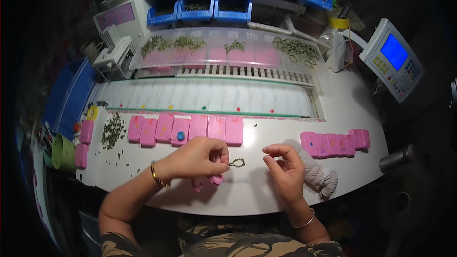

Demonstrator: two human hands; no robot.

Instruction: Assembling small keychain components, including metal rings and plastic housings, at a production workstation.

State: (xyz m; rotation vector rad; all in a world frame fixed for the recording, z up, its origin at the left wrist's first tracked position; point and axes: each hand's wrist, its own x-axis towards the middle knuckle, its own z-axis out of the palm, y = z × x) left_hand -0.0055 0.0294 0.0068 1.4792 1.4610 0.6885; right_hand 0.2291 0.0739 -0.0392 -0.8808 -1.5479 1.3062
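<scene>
Loop [233, 163], small & dark green, pokes out to the right of the L hand's [195, 158] fingers, pinched btwn thumb & fingertips. R hand [288, 170] is nearby, its thumb & pointer a bit apart. Pink bits [217, 180] are just below the L fingers; can't tell if they touch. Pink blocks [216, 127] sit in a row past the L fingers. Pale cloth [315, 170] is just right of the R fingers.

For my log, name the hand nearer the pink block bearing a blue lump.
Left: left hand is close below-right of the pink block; right hand is farther right.
</scene>
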